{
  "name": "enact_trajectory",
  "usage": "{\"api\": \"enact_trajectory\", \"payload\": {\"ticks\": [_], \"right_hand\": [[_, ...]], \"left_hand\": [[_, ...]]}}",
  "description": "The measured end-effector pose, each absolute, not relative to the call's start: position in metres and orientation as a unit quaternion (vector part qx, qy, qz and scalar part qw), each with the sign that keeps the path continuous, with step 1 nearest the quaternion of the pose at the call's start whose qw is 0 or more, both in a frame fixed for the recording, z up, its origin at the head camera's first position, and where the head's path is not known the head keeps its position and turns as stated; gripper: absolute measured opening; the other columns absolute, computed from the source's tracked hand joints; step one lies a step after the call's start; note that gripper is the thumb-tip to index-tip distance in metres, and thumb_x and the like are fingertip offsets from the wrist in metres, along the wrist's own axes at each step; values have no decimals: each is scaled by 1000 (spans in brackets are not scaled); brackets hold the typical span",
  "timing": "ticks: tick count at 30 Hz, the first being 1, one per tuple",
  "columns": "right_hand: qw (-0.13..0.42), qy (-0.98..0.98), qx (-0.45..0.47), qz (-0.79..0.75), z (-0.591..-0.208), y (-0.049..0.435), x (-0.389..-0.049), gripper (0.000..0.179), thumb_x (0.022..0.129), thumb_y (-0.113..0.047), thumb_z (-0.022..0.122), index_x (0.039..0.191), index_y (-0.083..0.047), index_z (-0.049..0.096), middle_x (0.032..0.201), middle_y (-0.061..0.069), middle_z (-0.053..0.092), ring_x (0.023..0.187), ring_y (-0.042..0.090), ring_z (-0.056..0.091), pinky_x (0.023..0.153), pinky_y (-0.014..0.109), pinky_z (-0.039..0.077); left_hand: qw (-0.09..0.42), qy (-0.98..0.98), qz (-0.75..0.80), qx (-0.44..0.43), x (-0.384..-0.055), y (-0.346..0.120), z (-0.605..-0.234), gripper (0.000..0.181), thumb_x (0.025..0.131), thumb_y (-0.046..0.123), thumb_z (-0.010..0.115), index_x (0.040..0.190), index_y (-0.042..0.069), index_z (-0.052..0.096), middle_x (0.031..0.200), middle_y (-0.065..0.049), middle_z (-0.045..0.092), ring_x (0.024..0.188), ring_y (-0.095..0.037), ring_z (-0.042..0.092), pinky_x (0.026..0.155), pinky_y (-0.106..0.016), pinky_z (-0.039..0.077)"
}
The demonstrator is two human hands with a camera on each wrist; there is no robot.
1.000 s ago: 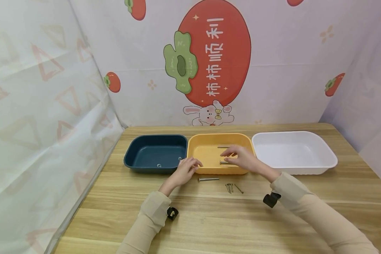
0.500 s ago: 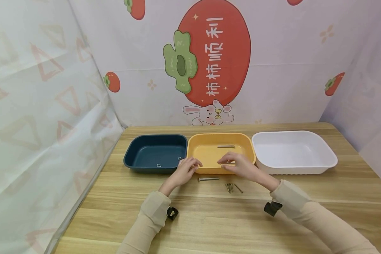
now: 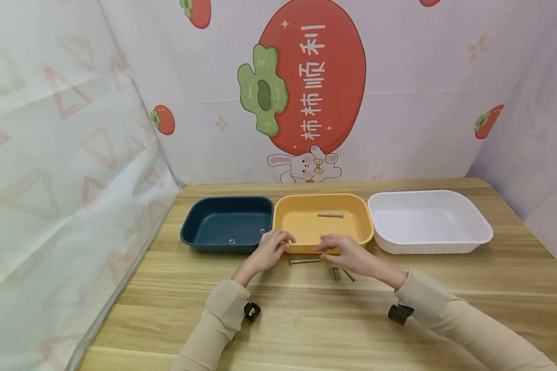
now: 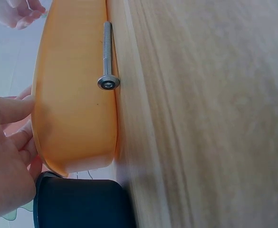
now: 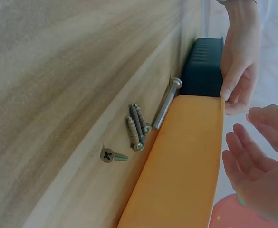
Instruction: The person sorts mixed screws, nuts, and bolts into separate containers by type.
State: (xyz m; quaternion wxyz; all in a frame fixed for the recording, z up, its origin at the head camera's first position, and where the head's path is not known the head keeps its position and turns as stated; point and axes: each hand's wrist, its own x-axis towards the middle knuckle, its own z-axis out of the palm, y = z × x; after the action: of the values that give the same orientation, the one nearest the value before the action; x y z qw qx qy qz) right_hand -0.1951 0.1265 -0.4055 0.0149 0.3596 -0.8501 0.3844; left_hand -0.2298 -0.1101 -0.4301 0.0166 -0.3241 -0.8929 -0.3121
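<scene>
My left hand [image 3: 270, 249] grips the front left rim of the yellow tray [image 3: 301, 222], thumb outside and fingers inside. Over the tray's front edge hovers my right hand [image 3: 349, 254], fingers loosely bent and apart; the right wrist view shows nothing between them. One long bolt [image 3: 330, 215] lies at the back of the tray, while a second bolt [image 3: 324, 236] there is mostly covered by the right hand. Lying on the table along the tray's front is another long bolt [image 4: 108, 57] with a round socket head. Several short screws [image 5: 135, 126] lie to its right, below the right hand.
Left of the yellow tray stands a dark blue tray [image 3: 204, 219] with two small nuts [image 3: 232, 241] in it. A white tray [image 3: 429, 243] stands on the right. All three stand in a row on the wooden table [image 3: 306, 330], before a printed cloth backdrop [image 3: 204, 154].
The right hand has drawn back from inside the yellow tray to its front edge, leaving the two bolts inside. The left hand has stayed at the rim.
</scene>
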Motion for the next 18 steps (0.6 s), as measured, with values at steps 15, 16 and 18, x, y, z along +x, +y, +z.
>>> {"api": "enact_trajectory", "payload": {"ticks": [15, 16, 18], "right_hand": [[-35, -840, 385, 381, -420, 119, -194, 20, 81, 2, 58, 100, 1, 63, 97, 8, 63, 89, 22, 58, 75, 37, 46], [-37, -841, 386, 378, -421, 118, -194, 20, 81, 2, 58, 101, 1, 62, 98, 8, 63, 89, 23, 58, 75, 37, 46], [-40, -845, 385, 369, -423, 117, -195, 20, 81, 0, 59, 101, 1, 62, 98, 9, 63, 91, 23, 58, 76, 37, 46]], "left_hand": [[15, -894, -309, -324, -228, -110, -428, 11, 89, 7, 49, 96, 9, 58, 86, -2, 52, 86, -20, 44, 85, -42, 26], [16, -894, -308, -324, -228, -110, -428, 11, 89, 7, 49, 96, 9, 58, 85, -2, 52, 86, -20, 44, 85, -42, 26], [14, -895, -307, -323, -228, -110, -428, 11, 89, 7, 49, 96, 9, 58, 85, -2, 52, 85, -19, 44, 84, -42, 26]]}}
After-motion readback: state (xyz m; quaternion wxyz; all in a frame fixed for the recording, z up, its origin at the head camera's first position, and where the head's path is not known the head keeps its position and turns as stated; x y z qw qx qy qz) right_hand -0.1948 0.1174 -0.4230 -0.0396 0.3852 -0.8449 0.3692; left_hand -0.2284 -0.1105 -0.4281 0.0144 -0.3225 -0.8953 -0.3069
